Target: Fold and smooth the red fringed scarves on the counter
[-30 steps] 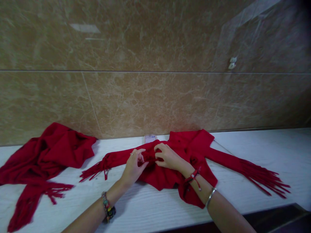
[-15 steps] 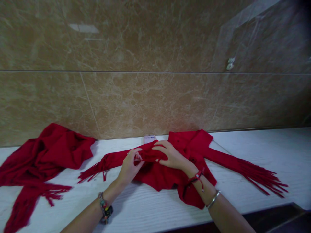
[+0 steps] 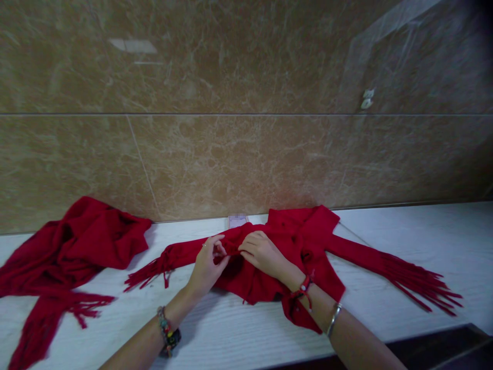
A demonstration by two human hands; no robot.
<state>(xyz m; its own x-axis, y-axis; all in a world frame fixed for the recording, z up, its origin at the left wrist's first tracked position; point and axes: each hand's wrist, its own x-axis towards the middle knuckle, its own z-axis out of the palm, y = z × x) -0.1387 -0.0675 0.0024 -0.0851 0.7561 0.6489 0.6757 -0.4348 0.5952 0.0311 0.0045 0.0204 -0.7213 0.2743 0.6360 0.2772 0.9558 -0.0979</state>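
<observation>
A red fringed scarf [image 3: 285, 277] lies bunched in the middle of the white table, with one fringed end stretching left and the other right. My left hand [image 3: 208, 261] pinches a fold of it between thumb and fingers. Close beside it, my right hand [image 3: 264, 253] is closed on the same fold, its fingertips bent down into the cloth. The two hands are a small gap apart. What lies under the fold is hidden.
A second red fringed cloth [image 3: 88, 236] is heaped at the left. Behind the scarf, a small pale card-like thing [image 3: 238, 221] lies against the marbled wall [image 3: 239, 159]. The white table [image 3: 223, 334] ends at a dark edge, lower right.
My right hand has drawn its spread fingers together and moved slightly down and left, gripping the fold. The left hand stays nearly still, pinching the scarf.
</observation>
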